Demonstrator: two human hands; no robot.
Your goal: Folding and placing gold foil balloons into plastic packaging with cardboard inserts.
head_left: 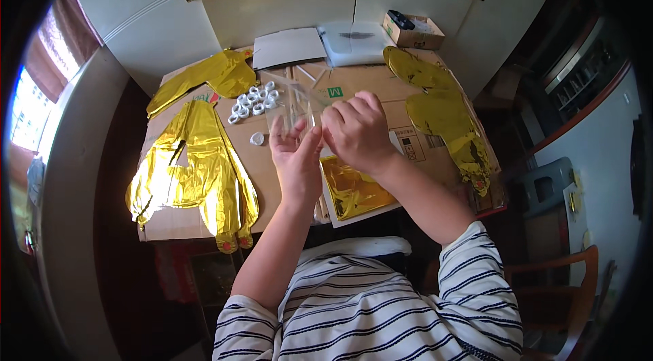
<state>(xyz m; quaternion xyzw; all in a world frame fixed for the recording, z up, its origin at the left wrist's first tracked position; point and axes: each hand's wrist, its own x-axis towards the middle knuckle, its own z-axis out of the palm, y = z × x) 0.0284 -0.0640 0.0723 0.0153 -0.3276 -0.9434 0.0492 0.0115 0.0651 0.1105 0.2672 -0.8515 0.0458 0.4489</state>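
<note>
Over the middle of the cardboard-covered table, both hands are raised around a clear plastic bag (294, 104). My left hand (297, 157) holds the bag's lower part from below, with the thumb and fingers curled on it. My right hand (357, 131) is closed in a pinch at the bag's right edge; its fingertips are partly hidden. Beneath my right forearm lies folded gold foil (354, 191) on a white sheet. Left of my left hand are several small white rolls (253, 101), with a single white roll (256, 139) apart from them.
Flat gold foil balloons lie at left (194, 164), far left (204, 79) and right (442, 106). At the back are a white board (289, 47), a stack of clear bags (354, 45) and a small cardboard box (415, 31). White straws (311, 75) lie behind my hands. Cabinets stand beyond.
</note>
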